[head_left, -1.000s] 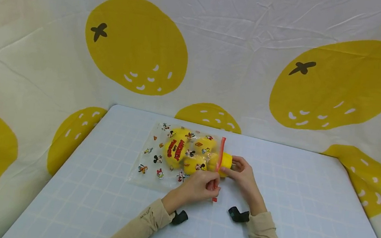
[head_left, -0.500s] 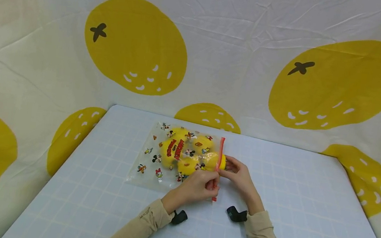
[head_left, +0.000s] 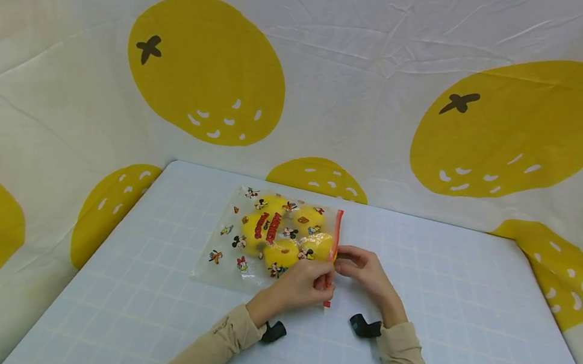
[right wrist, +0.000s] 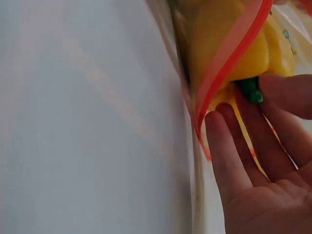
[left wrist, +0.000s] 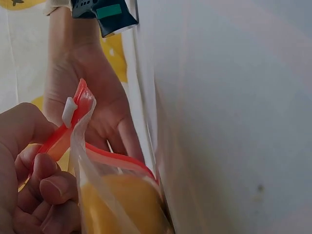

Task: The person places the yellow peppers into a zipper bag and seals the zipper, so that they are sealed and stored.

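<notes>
A clear zip bag (head_left: 338,227) with a red edge and cartoon prints lies on the table, its mouth facing right. My left hand (head_left: 303,282) pinches the near part of its red edge; a white slider (left wrist: 69,112) shows there in the left wrist view. At the bag's mouth is a yellow bell pepper (right wrist: 231,41) with a green stem (right wrist: 250,90). My right hand (head_left: 371,280) reaches to the mouth with fingers fairly straight, the thumb at the stem and the fingertips under the pepper. Several other yellow rounded things (head_left: 257,235) lie deeper in the bag.
The table (head_left: 460,324) has a pale blue checked cover. Behind it hangs a white cloth (head_left: 345,97) with large yellow fruit prints. A black wrist camera (head_left: 364,326) sits by the right cuff, and another camera (head_left: 274,332) by the left.
My right hand has pushed the pepper leftward through the mouth into the bag. The other yellow things shifted slightly left. My left hand has kept its grip on the edge.
</notes>
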The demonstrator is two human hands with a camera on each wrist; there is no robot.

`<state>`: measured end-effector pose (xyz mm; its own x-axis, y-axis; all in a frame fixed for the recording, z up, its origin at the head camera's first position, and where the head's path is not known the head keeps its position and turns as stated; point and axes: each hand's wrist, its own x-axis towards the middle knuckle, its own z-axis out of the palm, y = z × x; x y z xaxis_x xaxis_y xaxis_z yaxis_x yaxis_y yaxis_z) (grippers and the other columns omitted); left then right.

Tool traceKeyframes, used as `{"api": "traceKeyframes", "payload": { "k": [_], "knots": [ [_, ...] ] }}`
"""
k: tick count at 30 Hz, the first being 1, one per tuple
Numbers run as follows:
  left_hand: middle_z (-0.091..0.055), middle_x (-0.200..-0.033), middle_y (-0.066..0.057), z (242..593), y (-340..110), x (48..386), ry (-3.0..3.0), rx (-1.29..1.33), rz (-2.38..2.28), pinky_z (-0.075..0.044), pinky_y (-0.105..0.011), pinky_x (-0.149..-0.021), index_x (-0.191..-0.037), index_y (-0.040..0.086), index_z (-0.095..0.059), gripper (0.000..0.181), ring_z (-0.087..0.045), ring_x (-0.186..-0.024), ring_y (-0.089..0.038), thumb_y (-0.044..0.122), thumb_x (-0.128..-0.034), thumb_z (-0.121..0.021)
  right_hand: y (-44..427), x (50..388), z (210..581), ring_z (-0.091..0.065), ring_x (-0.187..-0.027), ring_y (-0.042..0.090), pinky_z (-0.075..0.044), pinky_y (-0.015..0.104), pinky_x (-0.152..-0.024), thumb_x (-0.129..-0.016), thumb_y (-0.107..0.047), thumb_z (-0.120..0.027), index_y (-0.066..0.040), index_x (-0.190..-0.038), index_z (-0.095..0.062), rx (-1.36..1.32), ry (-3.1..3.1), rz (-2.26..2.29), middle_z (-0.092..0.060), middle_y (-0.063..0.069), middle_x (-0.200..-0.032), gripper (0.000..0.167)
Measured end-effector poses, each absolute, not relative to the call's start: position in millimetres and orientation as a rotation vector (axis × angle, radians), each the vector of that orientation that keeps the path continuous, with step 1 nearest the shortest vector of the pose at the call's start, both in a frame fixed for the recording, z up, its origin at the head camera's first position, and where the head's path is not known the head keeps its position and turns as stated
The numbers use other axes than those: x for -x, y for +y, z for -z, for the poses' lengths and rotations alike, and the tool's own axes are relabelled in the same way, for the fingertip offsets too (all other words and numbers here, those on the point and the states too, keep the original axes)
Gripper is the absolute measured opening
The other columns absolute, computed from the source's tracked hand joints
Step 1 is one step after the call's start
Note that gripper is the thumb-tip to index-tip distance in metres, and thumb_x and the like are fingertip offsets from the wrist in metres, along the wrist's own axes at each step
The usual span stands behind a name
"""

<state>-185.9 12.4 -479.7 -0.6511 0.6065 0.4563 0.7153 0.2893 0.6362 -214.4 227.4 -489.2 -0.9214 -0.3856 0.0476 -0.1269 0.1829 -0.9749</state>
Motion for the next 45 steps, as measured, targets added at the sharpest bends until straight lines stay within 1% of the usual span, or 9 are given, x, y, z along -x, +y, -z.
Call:
{"api": "traceKeyframes", "payload": {
  "k": [4, 7, 14, 20, 27, 31, 36, 43, 45],
  "knots": [
    [-0.053, -0.070, 0.003, 479.6, 12.4, 186.6, -2.391, 1.253, 1.320, -0.038, -0.012, -0.057, -0.084, 0.013, -0.057, 0.019, -0.045, -0.064, -0.003, 0.003, -0.0830, -0.073, 226.0, 213.9, 490.0, -0.055, -0.124, 0.036, -0.047, 0.028, -0.097, -0.088, 0.012, -0.050, 0.010, -0.137, -0.049, 0.599, 2.116, 1.791, -0.055, 0.023, -0.136, 0.050],
    [-0.052, -0.070, 0.003, 480.4, 12.7, 187.1, -2.373, 1.261, 1.329, -0.037, -0.012, -0.057, -0.083, 0.014, -0.056, 0.021, -0.045, -0.064, -0.003, 0.003, -0.0827, -0.073, 224.3, 213.0, 490.5, -0.046, -0.132, 0.041, -0.044, 0.027, -0.099, -0.082, 0.016, -0.045, 0.008, -0.144, -0.043, 0.593, 2.051, 1.754, -0.047, 0.024, -0.144, 0.062],
    [-0.053, -0.069, 0.002, 481.8, 13.0, 188.1, -2.367, 1.246, 1.312, -0.036, -0.012, -0.056, -0.083, 0.014, -0.055, 0.022, -0.044, -0.063, -0.003, 0.004, -0.0821, -0.075, 221.8, 214.0, 493.4, -0.046, -0.133, 0.034, -0.043, 0.027, -0.097, -0.080, 0.019, -0.040, 0.003, -0.146, -0.042, 0.624, 2.041, 1.741, -0.046, 0.018, -0.147, 0.068],
    [-0.053, -0.069, 0.003, 482.0, 12.8, 188.0, -2.361, 1.239, 1.309, -0.036, -0.012, -0.056, -0.083, 0.014, -0.055, 0.022, -0.044, -0.063, -0.003, 0.003, -0.0822, -0.074, 223.6, 215.8, 494.7, -0.051, -0.128, 0.031, -0.042, 0.034, -0.099, -0.081, 0.019, -0.036, 0.003, -0.137, -0.052, 0.598, 2.066, 1.755, -0.054, 0.015, -0.138, 0.060],
    [-0.052, -0.070, 0.003, 485.4, 13.5, 189.4, -2.360, 1.265, 1.302, -0.037, -0.011, -0.056, -0.083, 0.013, -0.055, 0.022, -0.044, -0.064, -0.003, 0.004, -0.0820, -0.075, 221.9, 214.8, 495.6, -0.047, -0.131, 0.028, -0.035, 0.043, -0.102, -0.084, 0.015, -0.040, 0.000, -0.144, -0.047, 0.591, 2.082, 1.680, -0.047, 0.018, -0.147, 0.062],
    [-0.052, -0.071, 0.004, 484.7, 13.2, 188.7, -2.381, 1.261, 1.296, -0.037, -0.011, -0.056, -0.085, 0.015, -0.056, 0.021, -0.044, -0.064, -0.002, 0.004, -0.0828, -0.074, 220.1, 214.9, 497.2, -0.045, -0.130, 0.021, -0.034, 0.038, -0.105, -0.085, 0.014, -0.044, -0.001, -0.143, -0.049, 0.630, 2.096, 1.651, -0.049, 0.017, -0.146, 0.060],
    [-0.053, -0.071, 0.004, 481.7, 12.5, 186.9, -2.400, 1.238, 1.315, -0.039, -0.013, -0.056, -0.085, 0.014, -0.057, 0.020, -0.045, -0.064, -0.003, 0.003, -0.0834, -0.073, 221.6, 216.3, 498.8, -0.050, -0.128, 0.022, -0.040, 0.028, -0.102, -0.088, 0.013, -0.044, 0.000, -0.141, -0.051, 0.619, 2.104, 1.699, -0.055, 0.016, -0.140, 0.055],
    [-0.052, -0.071, 0.004, 479.3, 12.9, 186.1, -2.419, 1.231, 1.301, -0.038, -0.014, -0.057, -0.086, 0.014, -0.057, 0.018, -0.045, -0.066, -0.004, 0.005, -0.0847, -0.073, 223.6, 217.1, 494.2, -0.063, -0.105, 0.018, -0.050, 0.027, -0.092, -0.097, -0.003, -0.056, 0.004, -0.123, -0.060, 0.506, 2.197, 1.801, -0.065, 0.015, -0.118, 0.027],
    [-0.052, -0.071, 0.004, 478.1, 13.9, 186.0, -2.421, 1.231, 1.299, -0.038, -0.013, -0.058, -0.086, 0.014, -0.057, 0.018, -0.045, -0.066, -0.004, 0.006, -0.0852, -0.072, 225.1, 216.0, 489.6, -0.066, -0.096, 0.024, -0.052, 0.031, -0.087, -0.098, -0.004, -0.056, 0.006, -0.117, -0.062, 0.459, 2.259, 1.793, -0.067, 0.017, -0.108, 0.022]
  ]
}}
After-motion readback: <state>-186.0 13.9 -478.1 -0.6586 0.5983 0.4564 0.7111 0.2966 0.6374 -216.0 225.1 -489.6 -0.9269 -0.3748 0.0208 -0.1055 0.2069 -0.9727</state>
